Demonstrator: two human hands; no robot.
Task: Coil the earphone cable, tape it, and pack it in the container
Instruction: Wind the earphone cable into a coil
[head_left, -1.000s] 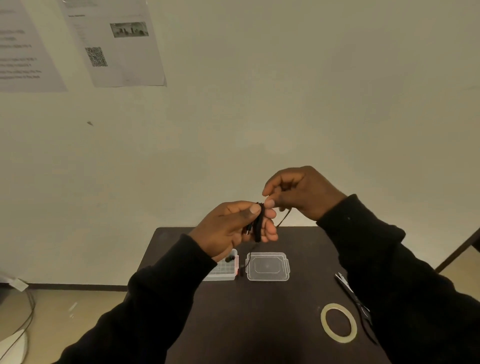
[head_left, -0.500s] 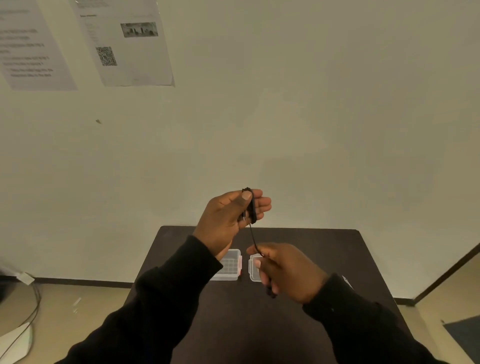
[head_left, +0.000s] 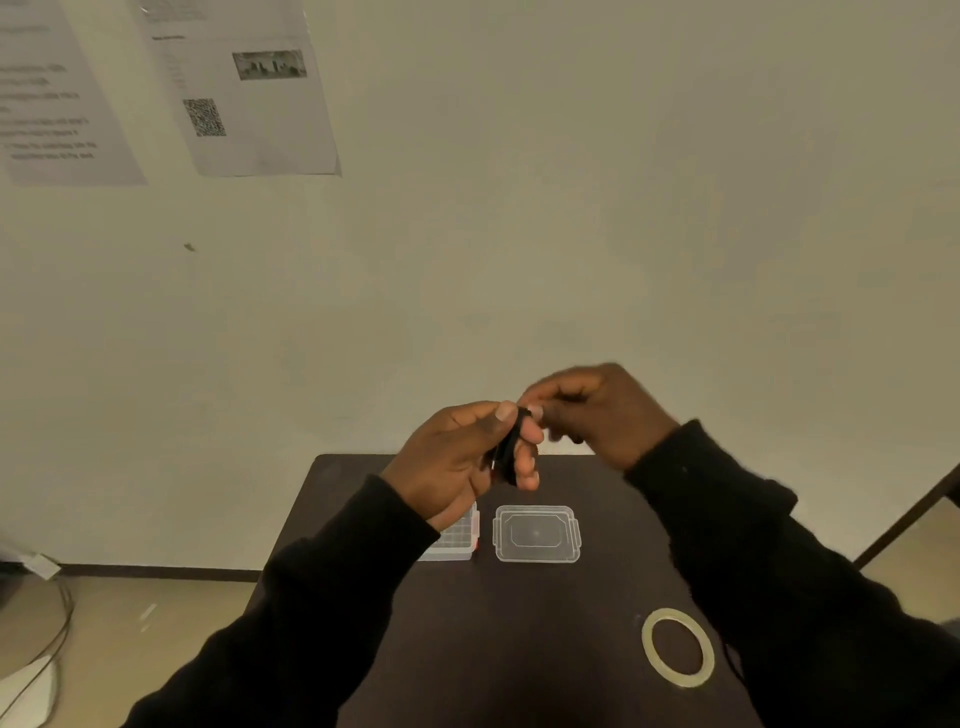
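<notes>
My left hand (head_left: 457, 460) holds the black earphone cable (head_left: 508, 452) as a coil wound around its fingers, above the far part of the dark table (head_left: 519, 649). My right hand (head_left: 597, 410) is right beside it at the coil's top, blurred, its fingertips pinched on the cable's loose end. Below the hands lie the clear plastic container (head_left: 457, 538), partly hidden by my left wrist, and its clear lid (head_left: 536, 533) to the right. A roll of clear tape (head_left: 678, 648) lies flat at the near right.
The table stands against a pale wall with two printed sheets (head_left: 244, 88) taped at upper left. Cables and a white object (head_left: 31, 675) lie on the floor at left. A dark edge (head_left: 914, 514) runs across the floor at right.
My right hand has risen from low in front of the container back up to the coil, carrying the cable end over it. The left hand has stayed raised with the coil.
</notes>
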